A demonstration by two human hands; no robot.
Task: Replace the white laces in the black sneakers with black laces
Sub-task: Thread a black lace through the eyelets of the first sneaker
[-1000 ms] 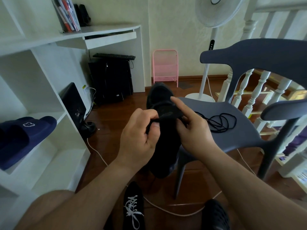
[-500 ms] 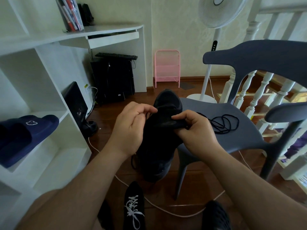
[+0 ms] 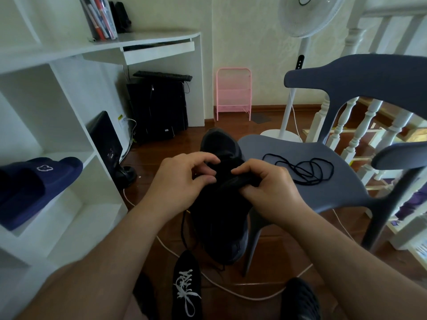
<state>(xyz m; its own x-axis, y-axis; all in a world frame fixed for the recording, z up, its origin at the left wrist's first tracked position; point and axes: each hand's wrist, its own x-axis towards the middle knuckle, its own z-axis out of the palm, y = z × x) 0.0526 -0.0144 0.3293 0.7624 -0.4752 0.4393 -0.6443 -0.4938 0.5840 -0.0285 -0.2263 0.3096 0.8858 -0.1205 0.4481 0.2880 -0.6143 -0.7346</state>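
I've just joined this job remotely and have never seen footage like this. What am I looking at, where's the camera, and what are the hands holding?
No machine here: a person's two bare hands, filmed by a wide-angle camera on their head looking down. The left hand and right hand both grip a black sneaker held in the air; a dark lace end hangs below it. A loose black lace lies on the grey chair. On the floor stands the other sneaker, white-laced.

Home rm, desk, fan, stair railing
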